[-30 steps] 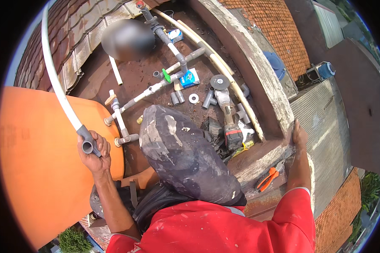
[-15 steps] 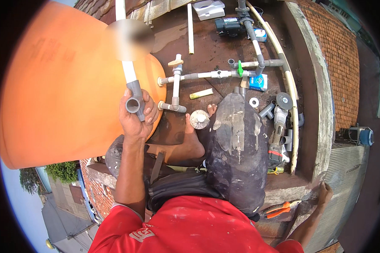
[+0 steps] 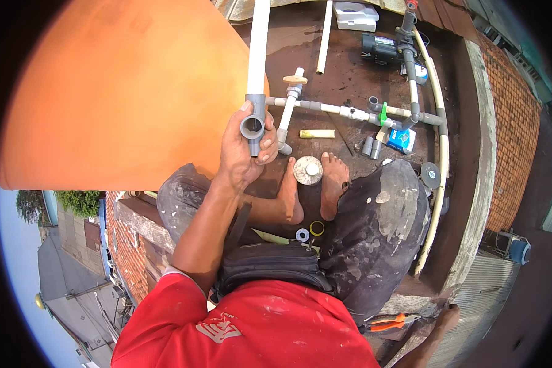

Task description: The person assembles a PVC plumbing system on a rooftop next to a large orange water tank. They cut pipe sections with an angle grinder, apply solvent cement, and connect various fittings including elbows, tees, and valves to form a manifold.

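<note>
Gray tee fitting (image 3: 256, 109) on white pipe (image 3: 259, 52), just left of frame center; my left hand (image 3: 235, 144) wraps it. My right hand (image 3: 450, 315), lower right near orange pliers (image 3: 391, 323): can't tell fingers.

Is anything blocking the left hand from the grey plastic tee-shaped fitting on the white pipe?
Nothing visible does: the bare left hand holds the grey plastic tee-shaped fitting directly, its fingers curled around the right side. The straight white plastic pipe extends from the fitting's far end, clear of the fingers.
</note>
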Action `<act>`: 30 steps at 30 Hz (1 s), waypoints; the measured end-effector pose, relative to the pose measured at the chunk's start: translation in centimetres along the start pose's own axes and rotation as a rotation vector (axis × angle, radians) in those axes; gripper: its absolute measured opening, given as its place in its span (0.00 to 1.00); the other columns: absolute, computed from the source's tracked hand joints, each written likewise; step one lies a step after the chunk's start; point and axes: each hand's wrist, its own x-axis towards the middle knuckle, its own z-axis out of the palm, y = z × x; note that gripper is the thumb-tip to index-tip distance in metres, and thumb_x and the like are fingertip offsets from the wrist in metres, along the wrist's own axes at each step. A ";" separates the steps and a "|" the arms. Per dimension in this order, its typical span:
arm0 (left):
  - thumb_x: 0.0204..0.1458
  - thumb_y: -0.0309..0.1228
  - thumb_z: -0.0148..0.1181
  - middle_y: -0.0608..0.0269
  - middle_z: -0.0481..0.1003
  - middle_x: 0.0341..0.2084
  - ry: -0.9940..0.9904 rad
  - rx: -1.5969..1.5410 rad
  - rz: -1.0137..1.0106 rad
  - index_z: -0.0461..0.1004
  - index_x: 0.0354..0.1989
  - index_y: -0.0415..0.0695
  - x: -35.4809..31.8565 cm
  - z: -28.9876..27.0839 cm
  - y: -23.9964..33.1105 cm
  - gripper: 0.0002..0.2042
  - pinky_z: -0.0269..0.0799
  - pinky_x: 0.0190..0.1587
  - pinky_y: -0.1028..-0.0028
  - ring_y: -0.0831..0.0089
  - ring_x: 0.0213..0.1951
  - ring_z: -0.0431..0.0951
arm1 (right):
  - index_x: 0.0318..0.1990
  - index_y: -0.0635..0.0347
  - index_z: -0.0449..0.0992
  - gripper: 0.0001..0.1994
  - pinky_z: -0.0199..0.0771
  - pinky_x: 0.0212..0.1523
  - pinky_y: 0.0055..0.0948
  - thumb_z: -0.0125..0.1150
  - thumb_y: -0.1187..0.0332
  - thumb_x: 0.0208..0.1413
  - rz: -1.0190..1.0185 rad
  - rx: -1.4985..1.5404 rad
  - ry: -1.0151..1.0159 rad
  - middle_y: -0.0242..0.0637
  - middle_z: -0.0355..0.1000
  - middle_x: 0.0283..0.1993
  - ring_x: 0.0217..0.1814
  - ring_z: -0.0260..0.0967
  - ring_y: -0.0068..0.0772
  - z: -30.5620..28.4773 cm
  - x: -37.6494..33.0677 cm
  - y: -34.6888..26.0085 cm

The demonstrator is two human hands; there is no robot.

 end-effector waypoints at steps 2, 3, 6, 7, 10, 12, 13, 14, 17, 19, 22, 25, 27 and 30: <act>0.74 0.55 0.47 0.63 0.69 0.17 0.011 0.023 0.039 0.73 0.38 0.42 -0.1 -0.7 0.1 0.26 0.58 0.18 0.75 0.74 0.13 0.64 | 0.36 0.66 0.87 0.21 0.79 0.50 0.56 0.76 0.51 0.55 -0.154 -0.236 -0.048 0.50 0.85 0.42 0.44 0.82 0.59 -3.4 -1.5 -6.4; 0.74 0.55 0.47 0.63 0.69 0.17 0.015 0.040 0.049 0.73 0.38 0.42 0.0 -1.0 0.1 0.26 0.58 0.18 0.76 0.75 0.13 0.64 | 0.36 0.65 0.86 0.18 0.78 0.54 0.58 0.77 0.55 0.53 -0.219 -0.267 -0.049 0.50 0.85 0.46 0.49 0.82 0.59 -5.3 -2.3 -11.6; 0.74 0.55 0.46 0.64 0.68 0.17 0.011 0.080 0.057 0.73 0.38 0.42 0.7 -1.7 -0.1 0.26 0.58 0.19 0.76 0.75 0.14 0.64 | 0.33 0.69 0.74 0.17 0.74 0.62 0.56 0.78 0.66 0.54 -0.658 0.344 0.107 0.63 0.73 0.69 0.64 0.73 0.67 -8.3 -1.8 -28.4; 0.74 0.55 0.46 0.64 0.68 0.17 0.014 0.090 0.056 0.73 0.39 0.42 0.9 -2.1 -0.1 0.26 0.58 0.19 0.76 0.75 0.14 0.63 | 0.37 0.68 0.73 0.18 0.74 0.63 0.56 0.79 0.67 0.54 -0.829 0.422 0.069 0.62 0.68 0.74 0.68 0.70 0.67 -7.4 -1.0 -34.2; 0.74 0.56 0.46 0.64 0.68 0.17 0.051 0.097 0.026 0.73 0.39 0.42 1.3 -3.2 0.2 0.26 0.59 0.19 0.76 0.76 0.14 0.63 | 0.45 0.66 0.71 0.20 0.79 0.63 0.53 0.78 0.68 0.54 -1.225 0.344 -0.007 0.62 0.53 0.83 0.69 0.70 0.63 -3.9 -0.5 -52.9; 0.74 0.56 0.46 0.64 0.68 0.17 0.053 0.085 0.023 0.72 0.39 0.42 1.5 -3.6 0.4 0.27 0.59 0.20 0.76 0.76 0.14 0.63 | 0.46 0.67 0.72 0.18 0.84 0.60 0.47 0.75 0.69 0.54 -1.425 0.252 0.013 0.68 0.52 0.82 0.65 0.74 0.58 -3.9 -1.9 -62.5; 0.74 0.56 0.46 0.64 0.67 0.17 0.057 0.084 0.022 0.72 0.38 0.41 1.8 -3.0 0.2 0.27 0.59 0.20 0.76 0.77 0.14 0.63 | 0.47 0.67 0.73 0.17 0.86 0.57 0.46 0.72 0.68 0.56 -1.489 0.267 0.132 0.69 0.52 0.82 0.63 0.76 0.56 -2.0 -0.9 -66.2; 0.74 0.56 0.46 0.64 0.67 0.17 0.066 0.108 0.036 0.71 0.38 0.41 1.9 -3.1 0.3 0.27 0.58 0.19 0.76 0.77 0.14 0.62 | 0.48 0.68 0.73 0.17 0.87 0.55 0.45 0.70 0.68 0.57 -1.497 0.232 0.135 0.70 0.52 0.81 0.62 0.76 0.54 -1.0 -0.6 -69.6; 0.73 0.58 0.46 0.64 0.66 0.17 0.085 0.171 0.067 0.69 0.39 0.39 1.8 -4.0 0.3 0.29 0.58 0.18 0.76 0.76 0.13 0.61 | 0.50 0.68 0.72 0.21 0.87 0.54 0.46 0.74 0.66 0.56 -1.528 0.162 0.111 0.71 0.52 0.81 0.64 0.75 0.56 -0.2 -0.7 -76.1; 0.73 0.58 0.46 0.64 0.66 0.17 0.099 0.170 0.053 0.69 0.39 0.39 1.5 -4.6 0.4 0.29 0.58 0.18 0.76 0.76 0.13 0.61 | 0.49 0.68 0.73 0.23 0.88 0.53 0.46 0.77 0.64 0.54 -1.531 0.139 0.175 0.70 0.53 0.81 0.64 0.76 0.55 -0.1 -1.1 -78.4; 0.73 0.57 0.46 0.63 0.66 0.17 0.116 0.166 0.037 0.69 0.40 0.39 1.7 -5.5 0.3 0.28 0.59 0.18 0.77 0.76 0.13 0.62 | 0.49 0.68 0.73 0.24 0.88 0.51 0.44 0.78 0.63 0.54 -1.489 0.107 0.190 0.70 0.56 0.79 0.61 0.77 0.52 -0.3 -1.3 -79.9; 0.72 0.56 0.46 0.63 0.66 0.17 0.102 0.163 0.021 0.69 0.40 0.39 2.2 -6.6 0.0 0.27 0.59 0.18 0.77 0.76 0.14 0.62 | 0.50 0.69 0.73 0.24 0.89 0.49 0.42 0.78 0.62 0.54 -1.429 0.047 0.281 0.70 0.58 0.76 0.58 0.77 0.50 0.4 -1.4 -80.9; 0.72 0.55 0.46 0.63 0.66 0.17 0.093 0.164 0.013 0.69 0.40 0.39 2.4 -7.0 -0.1 0.26 0.59 0.18 0.77 0.76 0.14 0.62 | 0.50 0.69 0.72 0.24 0.88 0.49 0.44 0.77 0.62 0.55 -1.409 -0.003 0.154 0.71 0.59 0.76 0.57 0.79 0.52 -0.4 -0.9 -81.6; 0.72 0.55 0.46 0.63 0.67 0.18 0.092 0.162 0.010 0.69 0.40 0.39 2.2 -6.9 -0.3 0.26 0.60 0.19 0.77 0.76 0.14 0.63 | 0.52 0.69 0.72 0.24 0.88 0.50 0.47 0.75 0.61 0.57 -1.430 0.032 0.023 0.73 0.58 0.76 0.56 0.80 0.57 -0.9 -0.4 -81.7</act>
